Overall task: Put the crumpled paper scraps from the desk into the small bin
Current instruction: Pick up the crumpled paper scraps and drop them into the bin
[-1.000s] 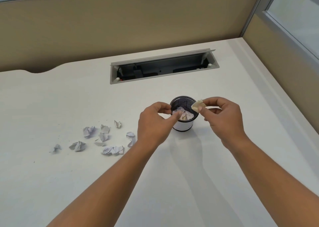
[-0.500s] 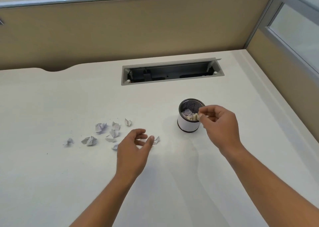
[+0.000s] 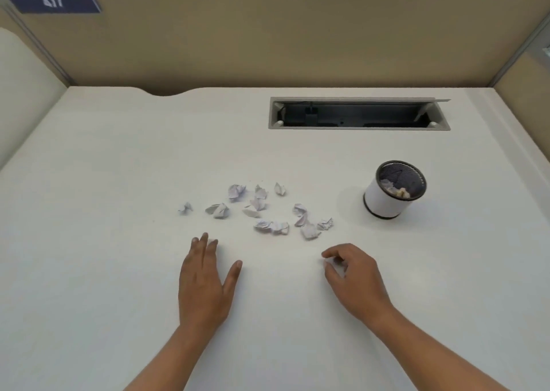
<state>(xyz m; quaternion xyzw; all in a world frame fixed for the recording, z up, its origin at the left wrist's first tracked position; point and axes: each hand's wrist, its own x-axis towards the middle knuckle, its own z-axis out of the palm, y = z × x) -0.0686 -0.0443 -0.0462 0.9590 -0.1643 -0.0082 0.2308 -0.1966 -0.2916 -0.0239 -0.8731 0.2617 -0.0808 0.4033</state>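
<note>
Several crumpled paper scraps [image 3: 270,227] lie scattered on the middle of the white desk [image 3: 119,182]. The small bin [image 3: 384,200], white-walled with a black mesh inside, stands to their right and holds a few scraps. My left hand [image 3: 205,280] lies flat on the desk in front of the scraps, fingers stretched, with a small white scrap [image 3: 213,242] at its fingertips. My right hand [image 3: 354,274] is on the desk in front of and left of the bin, its fingers curled around a small white scrap [image 3: 336,267].
An open cable tray slot [image 3: 357,117] is sunk into the desk behind the bin. Beige partition walls [image 3: 268,33] close off the back and both sides. A dark number sign [image 3: 52,2] hangs at the upper left.
My right hand left the bin and came down to the desk near me, closing on a scrap. My left hand moved toward me and flattened. The view swung left.
</note>
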